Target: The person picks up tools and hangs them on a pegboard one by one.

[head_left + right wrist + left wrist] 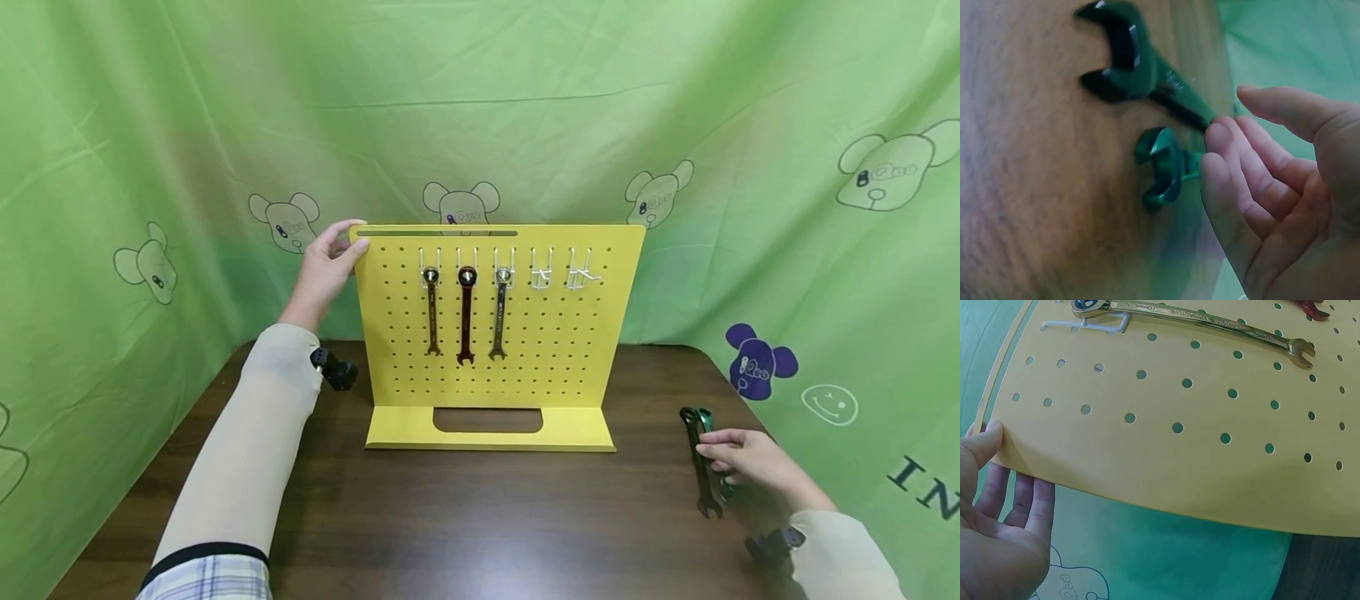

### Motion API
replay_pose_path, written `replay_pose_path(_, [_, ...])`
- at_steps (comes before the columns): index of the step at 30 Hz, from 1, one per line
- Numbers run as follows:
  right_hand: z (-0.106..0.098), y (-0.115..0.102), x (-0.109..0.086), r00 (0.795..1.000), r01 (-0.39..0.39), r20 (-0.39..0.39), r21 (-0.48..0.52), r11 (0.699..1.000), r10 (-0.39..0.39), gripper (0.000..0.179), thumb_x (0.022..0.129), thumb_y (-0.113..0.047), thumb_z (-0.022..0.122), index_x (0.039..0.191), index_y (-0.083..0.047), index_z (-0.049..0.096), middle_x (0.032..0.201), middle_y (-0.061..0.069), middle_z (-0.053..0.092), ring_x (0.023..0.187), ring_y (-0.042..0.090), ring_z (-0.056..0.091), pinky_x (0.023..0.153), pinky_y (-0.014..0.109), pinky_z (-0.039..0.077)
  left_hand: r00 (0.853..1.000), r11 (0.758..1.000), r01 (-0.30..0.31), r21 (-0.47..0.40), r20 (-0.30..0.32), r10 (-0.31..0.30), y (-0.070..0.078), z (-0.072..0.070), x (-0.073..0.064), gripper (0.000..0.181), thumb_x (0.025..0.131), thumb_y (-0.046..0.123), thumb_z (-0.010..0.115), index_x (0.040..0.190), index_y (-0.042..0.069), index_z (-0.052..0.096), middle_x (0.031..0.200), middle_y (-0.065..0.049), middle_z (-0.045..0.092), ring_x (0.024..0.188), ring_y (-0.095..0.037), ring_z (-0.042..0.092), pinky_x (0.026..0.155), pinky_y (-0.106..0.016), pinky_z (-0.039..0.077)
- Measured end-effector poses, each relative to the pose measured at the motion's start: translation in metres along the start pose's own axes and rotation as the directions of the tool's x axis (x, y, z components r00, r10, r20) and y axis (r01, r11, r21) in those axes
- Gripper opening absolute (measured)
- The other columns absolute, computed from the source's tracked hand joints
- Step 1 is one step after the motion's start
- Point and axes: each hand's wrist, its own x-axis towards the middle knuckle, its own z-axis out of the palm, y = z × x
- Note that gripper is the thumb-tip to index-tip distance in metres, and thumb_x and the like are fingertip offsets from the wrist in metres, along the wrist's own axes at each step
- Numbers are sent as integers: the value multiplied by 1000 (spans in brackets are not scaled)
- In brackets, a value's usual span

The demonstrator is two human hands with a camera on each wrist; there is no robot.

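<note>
My left hand [327, 265] grips the upper left corner of a yellow pegboard [540, 350], thumb in front and fingers behind. At the right of the table, my right hand [753, 460] is at a black combination wrench [701, 475], its fingertips touching the shaft. The thumb stands apart from the other fingers in the right wrist view. Beside the black wrench lies a green wrench [1163, 165], partly hidden by the hand. Three wrenches hang on the board: a small one [432, 321], a dark reddish one [466, 321] and a silver one [499, 321].
Two white hooks [541, 271] at the board's right carry no wrench. The board's base ledge [405, 427] rests on the dark wooden table [480, 508]. A green printed curtain [480, 108] surrounds the table's back and sides.
</note>
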Motion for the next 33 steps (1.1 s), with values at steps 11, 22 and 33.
replay_pose_path(11, [6, 10, 9, 996, -62, -68, -47, 997, 59, 57, 96, -25, 69, 126, 21, 52, 105, 25, 69, 89, 27, 69, 68, 34, 60, 1000, 1000, -7, 0, 0, 7, 1, 0, -1, 42, 101, 26, 62, 142, 18, 55, 117, -8, 60, 99, -17, 61, 94, -35, 52])
replay_pose_path(22, [8, 6, 13, 985, -134, -124, -91, 987, 122, 39, 91, -37, 74, 91, 2, 73, 74, -1, 59, 69, 13, 56, 60, 28, 57, 1000, 1000, -7, 3, 4, 7, 1, -1, -1, 43, 102, 26, 61, 143, 17, 54, 124, -12, 59, 103, -19, 60, 95, -37, 52])
replay_pose_path(33, [7, 2, 15, 982, -153, -133, -124, 980, 136, 36, 90, -36, 72, 74, -4, 67, 67, 0, 59, 66, 14, 58, 58, 29, 57, 1000, 1000, 0, 3, -4, 0, 2, 0, -3, 40, 102, 26, 62, 141, 20, 56, 125, -11, 60, 103, -18, 59, 94, -35, 51])
